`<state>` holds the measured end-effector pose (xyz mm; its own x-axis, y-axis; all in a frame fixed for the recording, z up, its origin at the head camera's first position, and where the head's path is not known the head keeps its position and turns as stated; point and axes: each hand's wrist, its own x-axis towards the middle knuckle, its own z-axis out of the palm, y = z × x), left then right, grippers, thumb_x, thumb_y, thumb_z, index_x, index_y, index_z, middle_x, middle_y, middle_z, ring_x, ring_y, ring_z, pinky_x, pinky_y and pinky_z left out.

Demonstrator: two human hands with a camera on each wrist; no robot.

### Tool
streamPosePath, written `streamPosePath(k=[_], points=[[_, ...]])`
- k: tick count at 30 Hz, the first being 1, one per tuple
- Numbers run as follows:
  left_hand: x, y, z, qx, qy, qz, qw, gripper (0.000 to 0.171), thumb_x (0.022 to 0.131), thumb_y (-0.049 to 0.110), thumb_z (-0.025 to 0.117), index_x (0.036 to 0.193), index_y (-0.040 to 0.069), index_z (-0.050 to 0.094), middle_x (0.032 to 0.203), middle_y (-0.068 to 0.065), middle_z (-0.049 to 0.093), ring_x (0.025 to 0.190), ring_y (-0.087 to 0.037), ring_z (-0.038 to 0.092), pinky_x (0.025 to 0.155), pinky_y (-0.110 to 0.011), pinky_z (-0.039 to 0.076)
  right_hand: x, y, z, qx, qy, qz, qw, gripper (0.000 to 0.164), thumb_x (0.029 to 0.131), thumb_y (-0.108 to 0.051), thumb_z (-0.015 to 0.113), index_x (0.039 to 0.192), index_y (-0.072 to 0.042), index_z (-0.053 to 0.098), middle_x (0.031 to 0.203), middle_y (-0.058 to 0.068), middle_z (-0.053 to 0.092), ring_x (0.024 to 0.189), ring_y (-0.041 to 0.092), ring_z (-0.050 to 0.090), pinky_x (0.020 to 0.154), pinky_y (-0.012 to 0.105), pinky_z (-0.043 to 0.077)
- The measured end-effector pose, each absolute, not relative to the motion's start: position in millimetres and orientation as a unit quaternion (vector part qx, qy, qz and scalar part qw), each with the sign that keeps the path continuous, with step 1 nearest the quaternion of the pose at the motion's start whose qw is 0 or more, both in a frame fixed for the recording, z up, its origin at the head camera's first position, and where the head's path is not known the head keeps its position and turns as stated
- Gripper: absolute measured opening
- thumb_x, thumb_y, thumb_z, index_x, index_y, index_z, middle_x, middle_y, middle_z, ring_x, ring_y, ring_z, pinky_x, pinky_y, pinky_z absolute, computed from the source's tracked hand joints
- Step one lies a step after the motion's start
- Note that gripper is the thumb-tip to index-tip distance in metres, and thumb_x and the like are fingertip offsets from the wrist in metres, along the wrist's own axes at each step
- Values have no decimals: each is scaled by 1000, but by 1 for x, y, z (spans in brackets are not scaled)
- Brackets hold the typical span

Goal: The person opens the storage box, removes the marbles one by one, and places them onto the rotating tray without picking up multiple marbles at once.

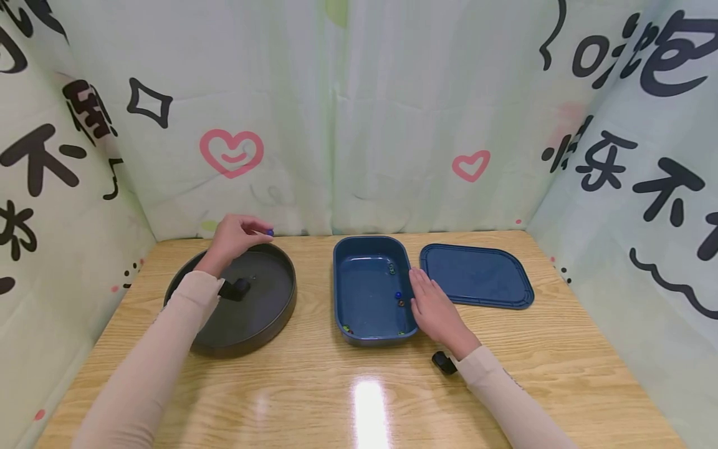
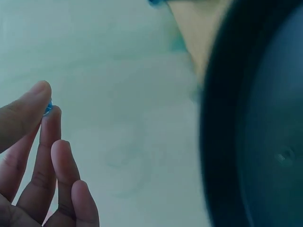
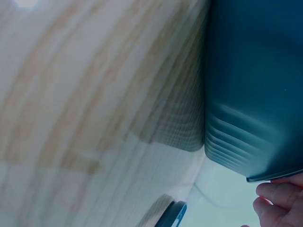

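My left hand (image 1: 238, 240) is over the far side of a round dark pan (image 1: 280, 333), pinching a small blue marble (image 1: 270, 232) between thumb and fingertips. In the left wrist view the blue marble (image 2: 48, 108) peeks out between the thumb and a finger. A small clear marble (image 2: 285, 156) appears to lie inside the pan. Against the right rim of a deep blue box (image 1: 364, 296) rests my right hand (image 1: 437, 312), its fingers straight. Several marbles lie in that box, including a blue one (image 1: 398, 295) and a greenish one (image 1: 391, 269).
A flat blue lid (image 1: 477, 274) lies on the wooden table (image 1: 314, 399), right of the box. Printed curtains (image 1: 359, 125) hang behind the table and along both sides. Bare tabletop separates pan and box.
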<state>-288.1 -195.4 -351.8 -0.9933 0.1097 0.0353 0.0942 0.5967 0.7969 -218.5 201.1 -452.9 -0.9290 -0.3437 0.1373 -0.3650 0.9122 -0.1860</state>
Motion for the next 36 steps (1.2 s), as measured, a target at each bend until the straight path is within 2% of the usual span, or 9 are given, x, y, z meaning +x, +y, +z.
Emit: streamPosePath(k=[15,17,19,22,24,27,29,32,36], points=[[-299,-238,-394,1,894,448,-13,32,88,12,65,116,-3,64,119,-27,61,107,-35,58,93,-46,47,-219,203,-454,186,-975,109,57,55,96,-13,44,144,7,26,152,22,28,141,36,28,111,52,28],[-300,-243,-399,-2,893,449,-19,32,87,12,66,115,-4,64,117,-27,62,99,-27,61,93,-45,48,-219,202,-454,185,-975,109,56,55,96,-14,44,144,7,26,152,22,28,141,35,27,111,52,28],[-301,-248,-405,-8,894,448,-27,32,86,12,67,114,-4,65,115,-26,63,87,-10,62,90,-40,50,-219,202,-454,185,-975,111,56,55,96,-14,45,144,7,26,152,22,28,141,35,27,111,52,28],[-302,-254,-413,-15,894,445,-39,32,85,11,68,113,-4,66,115,-25,64,73,12,52,80,-24,51,-219,202,-454,183,-975,111,55,55,96,-14,45,144,6,26,152,22,28,142,34,27,111,51,28],[-303,-258,-418,-24,895,444,-41,32,85,10,69,113,-4,66,114,-23,65,70,17,48,75,-16,49,-219,202,-453,184,-975,111,54,55,96,-14,45,144,6,27,152,22,28,142,34,27,111,51,28],[-301,-262,-424,-37,894,444,-38,32,85,9,68,114,-5,65,110,-21,68,76,6,57,79,-22,51,-219,202,-453,183,-976,108,53,55,97,-14,45,145,6,26,152,21,27,142,33,26,112,51,28],[-301,-264,-427,-45,892,449,-29,33,85,8,67,115,-6,64,107,-19,69,88,-11,63,87,-33,51,-219,202,-453,184,-976,106,52,55,97,-14,44,145,6,26,152,21,27,142,34,26,112,51,28],[-301,-265,-433,-50,889,455,-21,34,86,7,66,116,-8,62,107,-21,69,107,-35,58,95,-45,46,-219,202,-454,183,-976,105,51,55,97,-14,44,145,6,25,153,21,26,142,34,26,112,51,27],[-301,-266,-439,-53,896,441,-9,33,86,7,66,115,-8,62,112,-25,65,111,-39,56,92,-44,46,-219,202,-453,183,-976,108,50,56,97,-14,44,145,6,25,153,21,26,142,34,26,112,51,27]])
